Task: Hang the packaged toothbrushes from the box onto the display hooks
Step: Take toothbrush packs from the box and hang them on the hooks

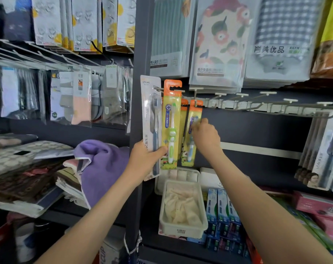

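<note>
Basket (182, 228) with crumpled cream cloth (180, 206) inside, below orange-topped toothbrush packs (171, 122).

One head-worn wide-angle view, facing forward and slightly down at a shop rack (140, 54), close, within arm's reach. Hook rail (257, 108) at 2 o'clock, bin (182, 230) at 6. Left hand (145, 159) holding white pack (150, 103) and right hand (205, 137) pinching yellow pack (195, 113) enter from 7 and 5.

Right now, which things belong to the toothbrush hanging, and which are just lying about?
Job: left hand, white pack, green pack, right hand, blue pack, hooks.
Lying about: purple towel, socks, tray, toothpaste boxes.
</note>
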A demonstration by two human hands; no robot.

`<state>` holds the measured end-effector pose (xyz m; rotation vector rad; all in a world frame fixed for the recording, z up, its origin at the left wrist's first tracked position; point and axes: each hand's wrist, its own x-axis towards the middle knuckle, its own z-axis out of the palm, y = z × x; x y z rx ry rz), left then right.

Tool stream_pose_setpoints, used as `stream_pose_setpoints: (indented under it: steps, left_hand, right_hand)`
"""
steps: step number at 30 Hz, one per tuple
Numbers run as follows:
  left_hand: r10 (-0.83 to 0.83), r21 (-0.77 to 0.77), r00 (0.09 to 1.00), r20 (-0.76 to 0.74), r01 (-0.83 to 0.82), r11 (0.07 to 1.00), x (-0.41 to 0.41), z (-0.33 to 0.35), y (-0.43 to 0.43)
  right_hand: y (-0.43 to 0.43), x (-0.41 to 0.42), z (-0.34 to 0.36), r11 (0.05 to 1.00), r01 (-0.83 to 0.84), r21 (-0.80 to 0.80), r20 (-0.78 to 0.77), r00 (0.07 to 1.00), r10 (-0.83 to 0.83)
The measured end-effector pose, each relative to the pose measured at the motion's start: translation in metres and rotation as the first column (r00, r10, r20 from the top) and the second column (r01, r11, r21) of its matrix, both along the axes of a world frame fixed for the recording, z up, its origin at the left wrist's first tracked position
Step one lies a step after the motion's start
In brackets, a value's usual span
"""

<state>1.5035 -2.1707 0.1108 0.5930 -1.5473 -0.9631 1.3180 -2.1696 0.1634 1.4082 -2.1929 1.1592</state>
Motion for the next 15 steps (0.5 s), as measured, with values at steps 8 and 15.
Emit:
stream_pose_setpoints:
  steps: [8, 15]
  left_hand:
    - [-0.011, -0.038, 0.994, 0.109, 0.015, 0.999, -0.008, 0.001, 0.002]
    - [-0.142, 0.055, 0.989, 0.044, 0.139, 0.989, -0.016, 0.008, 0.008]
  right_hand:
    - [0.042, 0.042, -0.018, 0.704, -0.559, -0.439, 0.257, 0.673, 0.694]
    - [0.049, 0.031, -0.01, 0.742, -0.42, -0.522, 0.197, 0.787, 0.585]
